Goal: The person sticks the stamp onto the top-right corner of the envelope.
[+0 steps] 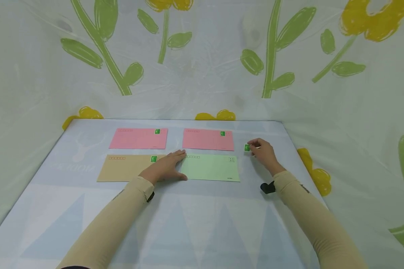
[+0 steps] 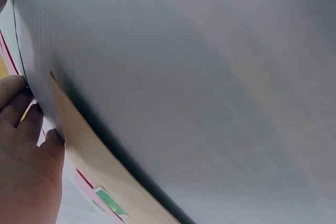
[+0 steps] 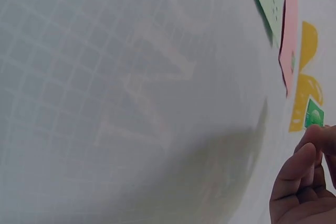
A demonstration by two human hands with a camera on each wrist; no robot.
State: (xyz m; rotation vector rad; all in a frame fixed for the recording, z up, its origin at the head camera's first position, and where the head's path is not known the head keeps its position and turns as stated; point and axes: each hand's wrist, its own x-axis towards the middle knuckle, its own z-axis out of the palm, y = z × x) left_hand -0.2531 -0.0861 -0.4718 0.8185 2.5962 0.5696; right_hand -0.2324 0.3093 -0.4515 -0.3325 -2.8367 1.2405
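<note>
My right hand [image 1: 263, 152] pinches a small green postage stamp [image 1: 247, 148] between thumb and fingertips, just right of the envelopes. In the right wrist view the stamp [image 3: 314, 114] sticks out past the fingertips. My left hand [image 1: 165, 166] lies with fingers extended at the left edge of a light green envelope [image 1: 208, 168], overlapping the right end of a tan envelope [image 1: 121, 170]. The green envelope has a printed square at its upper right corner and no stamp there. A green stamp [image 1: 153, 159] sits at the tan envelope's upper right.
Behind these, two pink envelopes [image 1: 138, 139] [image 1: 208, 140] lie side by side, each with a green stamp at its upper right. All rest on a white patterned tabletop [image 1: 202, 224]. A flowered curtain [image 1: 202, 74] hangs around the table's back and sides.
</note>
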